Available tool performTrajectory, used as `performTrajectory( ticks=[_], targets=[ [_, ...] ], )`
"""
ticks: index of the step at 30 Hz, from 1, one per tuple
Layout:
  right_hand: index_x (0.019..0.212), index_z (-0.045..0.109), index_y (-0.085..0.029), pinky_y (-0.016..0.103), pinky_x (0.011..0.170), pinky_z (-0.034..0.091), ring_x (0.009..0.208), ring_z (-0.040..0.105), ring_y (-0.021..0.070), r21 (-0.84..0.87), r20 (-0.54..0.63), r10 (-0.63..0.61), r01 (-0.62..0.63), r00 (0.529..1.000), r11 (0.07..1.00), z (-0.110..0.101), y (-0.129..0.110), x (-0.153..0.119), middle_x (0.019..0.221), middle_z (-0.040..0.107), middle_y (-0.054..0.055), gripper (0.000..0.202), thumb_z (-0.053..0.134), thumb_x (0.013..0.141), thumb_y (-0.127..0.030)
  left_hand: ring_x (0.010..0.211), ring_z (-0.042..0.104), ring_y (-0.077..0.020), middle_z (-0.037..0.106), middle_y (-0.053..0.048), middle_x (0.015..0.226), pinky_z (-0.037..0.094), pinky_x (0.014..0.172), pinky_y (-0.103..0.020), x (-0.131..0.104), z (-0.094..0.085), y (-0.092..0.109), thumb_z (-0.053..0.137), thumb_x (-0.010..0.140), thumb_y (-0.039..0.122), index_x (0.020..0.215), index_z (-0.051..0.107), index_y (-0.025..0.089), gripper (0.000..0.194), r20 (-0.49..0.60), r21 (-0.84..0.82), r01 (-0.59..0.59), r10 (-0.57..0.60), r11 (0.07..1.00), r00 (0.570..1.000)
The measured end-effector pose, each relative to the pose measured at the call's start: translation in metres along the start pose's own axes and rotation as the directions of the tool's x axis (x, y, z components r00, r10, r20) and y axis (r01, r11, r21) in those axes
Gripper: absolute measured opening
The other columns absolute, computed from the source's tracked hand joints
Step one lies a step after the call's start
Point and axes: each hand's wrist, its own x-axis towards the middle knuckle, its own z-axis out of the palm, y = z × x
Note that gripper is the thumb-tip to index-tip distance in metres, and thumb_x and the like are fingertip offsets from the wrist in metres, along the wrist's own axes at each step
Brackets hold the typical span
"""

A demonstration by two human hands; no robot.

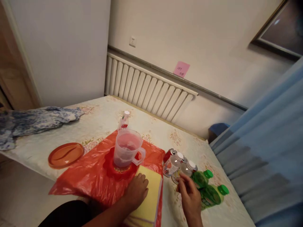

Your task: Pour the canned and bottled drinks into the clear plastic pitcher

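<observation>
Left hand [137,190] lies palm down, fingers loosely spread, flat on a yellow cloth [149,195] at the near edge of the surface [104,116]; it grips nothing. The cloth overlaps a red plastic bag [92,173] spread on the surface. On the bag, just beyond the left hand, stands a clear measuring jug [126,149], handle toward the cloth, on a red disc. A small bottle with a white cap [124,121] stands upright directly behind the jug. Right hand [190,197] reaches into a cluster of lying bottles: fingers half-curled, tips touching a white-capped bottle [187,168]; whether they are closed on it I cannot tell. Beside it lie another white-capped bottle [171,164] and two green bottles [208,192] with green caps. An orange lid [65,154] lies left of the bag, apart. A blue-patterned cloth [30,121] rests at the far left.
</observation>
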Motion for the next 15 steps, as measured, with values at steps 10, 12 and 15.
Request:
performTrajectory(
  ticks=[10, 12, 15],
  targets=[
    [0.096, 0.063, -0.016, 0.023, 0.051, 0.05, 0.05, 0.057, 0.0104, 0.102, 0.48, -0.355, 0.35, 0.802, 0.931, 0.162, -0.13, 0.149, 0.066, 0.064, -0.002, 0.021, 0.056, 0.079, -0.027, 0.1, 0.048, -0.025, 0.057, -0.006, 0.105, 0.038, 0.09, -0.041, -0.001, 0.017, -0.021, 0.054, 0.088, 0.022, 0.095, 0.058, 0.021, 0.008, 0.002, -0.196, 0.0, 0.0, 0.981, 1.0],
    [0.098, 0.064, -0.016, 0.024, 0.056, 0.051, 0.053, 0.058, 0.0108, 0.053, 0.55, -0.39, 0.436, 0.738, 0.899, 0.199, -0.139, 0.173, 0.066, 0.062, -0.003, 0.022, 0.057, 0.078, -0.023, 0.101, 0.048, -0.0266, 0.057, -0.007, 0.107, 0.039, 0.091, -0.043, 0.002, 0.021, -0.025, 0.057, 0.087, 0.027, 0.097, 0.059, 0.02, 0.012, 0.022, -0.204, -0.021, 0.026, 0.979, 0.999],
    [0.119, 0.06, -0.018, 0.031, 0.074, 0.054, 0.072, 0.064, 0.0133, -0.06, 0.637, -0.464, 0.64, 0.615, 0.766, 0.25, -0.149, 0.201, 0.097, 0.069, 0.005, 0.042, 0.064, 0.077, -0.019, 0.102, 0.049, -0.0272, 0.058, -0.008, 0.106, 0.041, 0.088, -0.041, 0.008, 0.03, -0.031, 0.062, 0.084, 0.032, 0.095, 0.062, 0.019, 0.017, 0.062, -0.216, -0.036, 0.051, 0.976, 0.997]
  ],
)
